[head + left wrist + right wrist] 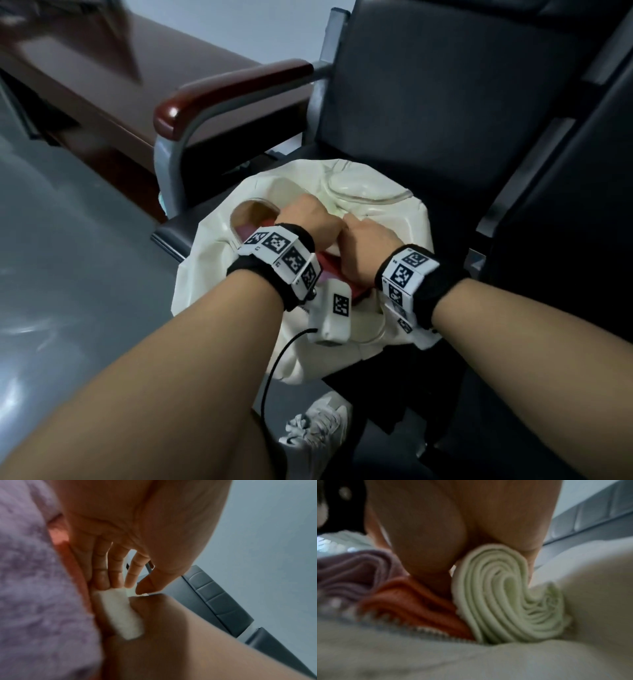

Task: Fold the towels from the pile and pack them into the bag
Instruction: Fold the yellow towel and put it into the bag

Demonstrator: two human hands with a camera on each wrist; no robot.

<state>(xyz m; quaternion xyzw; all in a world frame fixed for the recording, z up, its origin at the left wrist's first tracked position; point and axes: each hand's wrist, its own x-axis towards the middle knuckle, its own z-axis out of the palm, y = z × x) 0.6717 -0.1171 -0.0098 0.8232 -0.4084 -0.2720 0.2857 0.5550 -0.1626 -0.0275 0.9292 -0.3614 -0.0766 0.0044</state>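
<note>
A cream fabric bag [212,274] stands open on a black chair seat, and both my hands reach into its mouth. My left hand [308,219] has straight fingers [116,566] pressed against an orange towel [72,563] and a purple towel [34,588], beside a pale towel edge [118,612]. My right hand [366,240] grips a rolled pale green towel [505,595], thumb on one side and fingers round the other. In the right wrist view, the orange towel [412,599] and purple towel [351,568] lie folded to its left inside the bag. A red-orange patch [329,263] shows between my wrists.
The chair has a black backrest [445,102] and a red-brown armrest [233,89]. Another black chair [565,240] stands to the right. A dark wooden desk [102,78] is at far left. Below are a grey floor, my white shoe [318,431] and a black cable [274,370].
</note>
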